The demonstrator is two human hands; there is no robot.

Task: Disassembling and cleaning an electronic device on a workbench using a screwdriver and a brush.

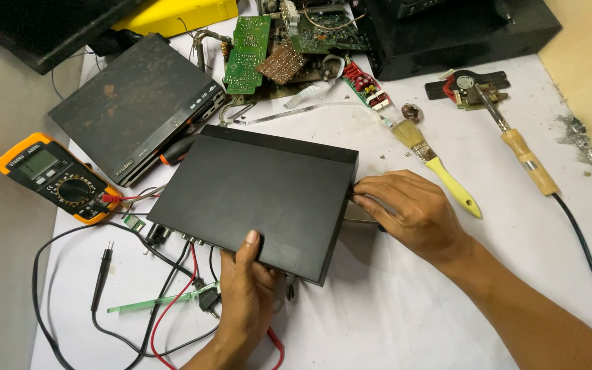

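Gripping the near edge of the black box (pixel 255 199), the left hand (pixel 244 301) has its thumb on the lid and fingers beneath, while the right hand (pixel 405 209) pinches at the box's right side, seemingly on a thin metal tool whose tip I cannot make out. Left of the box lie a yellow multimeter (pixel 56 177) and tangled red and black leads (pixel 166 308); behind it sit a worn black player (pixel 135 106) and loose circuit boards (pixel 268 51). Right of the box a yellow-handled brush (pixel 440 168) and a soldering iron (pixel 525 161) rest on the white table (pixel 392 308), which lies bare in front of the box's right half.
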